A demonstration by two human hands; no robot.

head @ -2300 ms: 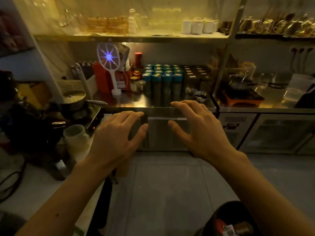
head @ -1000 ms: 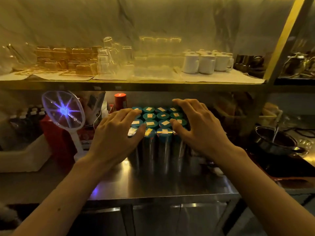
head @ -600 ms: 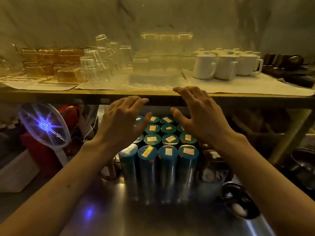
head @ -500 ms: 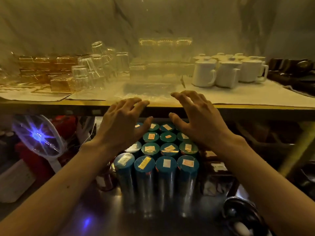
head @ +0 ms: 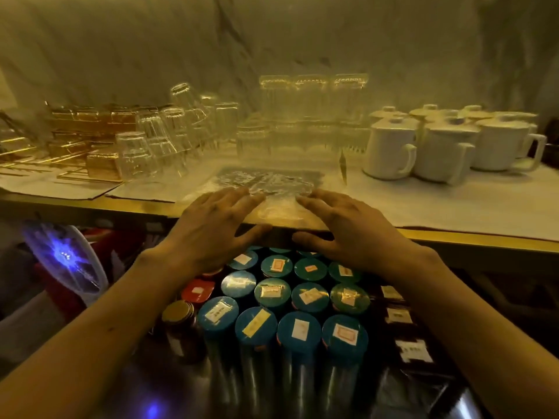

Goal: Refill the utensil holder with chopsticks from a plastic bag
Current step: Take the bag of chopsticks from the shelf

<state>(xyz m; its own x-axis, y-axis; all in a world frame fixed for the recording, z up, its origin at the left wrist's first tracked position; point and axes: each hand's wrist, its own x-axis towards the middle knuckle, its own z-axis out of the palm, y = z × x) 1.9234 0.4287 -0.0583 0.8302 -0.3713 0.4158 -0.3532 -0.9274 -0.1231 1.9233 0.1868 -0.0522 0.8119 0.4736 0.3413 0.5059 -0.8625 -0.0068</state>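
Both hands, left hand (head: 211,234) and right hand (head: 351,234), hover with fingers spread and empty at the shelf (head: 453,237) edge, the clear plastic bag (head: 272,182) just beyond their fingertips, so reaching looks underway and gripping it comes next.

Teal-lidded canisters (head: 284,313) packed in rows on the steel counter (head: 127,385). Upturned glasses (head: 157,140) and lidded white mugs (head: 423,146) along the upper shelf (head: 453,237). Glowing blue bug zapper (head: 65,257) at left.
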